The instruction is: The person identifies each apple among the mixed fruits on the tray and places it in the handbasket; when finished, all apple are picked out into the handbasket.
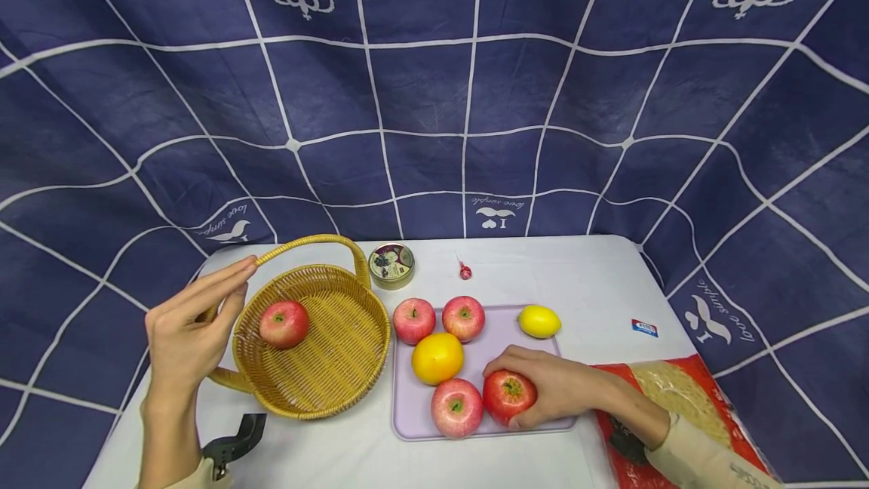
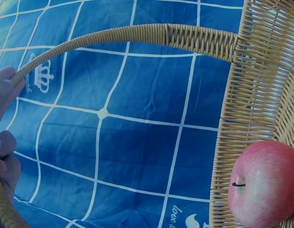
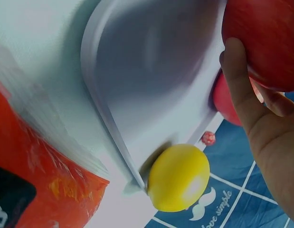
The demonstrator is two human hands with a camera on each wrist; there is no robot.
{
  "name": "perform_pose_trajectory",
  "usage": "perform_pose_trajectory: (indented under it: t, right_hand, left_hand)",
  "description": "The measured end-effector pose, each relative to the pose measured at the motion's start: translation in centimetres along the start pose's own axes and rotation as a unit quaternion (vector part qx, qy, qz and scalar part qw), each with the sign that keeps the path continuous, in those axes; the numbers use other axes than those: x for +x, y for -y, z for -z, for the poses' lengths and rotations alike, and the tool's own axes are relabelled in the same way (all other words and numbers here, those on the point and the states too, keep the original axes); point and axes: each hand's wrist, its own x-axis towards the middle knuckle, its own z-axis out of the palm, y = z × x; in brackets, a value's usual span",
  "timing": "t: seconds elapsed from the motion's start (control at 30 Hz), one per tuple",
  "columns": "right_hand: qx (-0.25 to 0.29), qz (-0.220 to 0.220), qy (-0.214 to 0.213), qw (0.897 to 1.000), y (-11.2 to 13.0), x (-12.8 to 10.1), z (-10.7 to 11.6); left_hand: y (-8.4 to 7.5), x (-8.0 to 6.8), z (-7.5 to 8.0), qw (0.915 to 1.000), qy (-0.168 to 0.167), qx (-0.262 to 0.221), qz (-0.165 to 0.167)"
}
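The right hand curled around 1 red apple at the near right of the lilac tray. The apple looked firm, smooth and a little slippery, so a wide wrap seemed best. The left hand rested, fingers straight, on the basket handle.

left hand: fingers straight | right hand: fingers curled, gripping

basket interior: open | tray: apples, orange crowd left half
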Motion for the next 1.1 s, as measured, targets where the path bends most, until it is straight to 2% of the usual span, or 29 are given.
perform_pose_trajectory:
  t: [0.67,1.1]
  right_hand:
    - [-0.001,-0.011,0.003,1.0,1.1,-0.1,1.1]
    - [-0.023,0.026,-0.019,0.999,1.8,0.1,1.4]
  left_hand:
    - [-0.1,0.0,-0.1,1.0,-0.007,0.0,-0.003]
    - [0.1,-0.1,0.0,0.9999,-0.007,-0.008,-0.005]
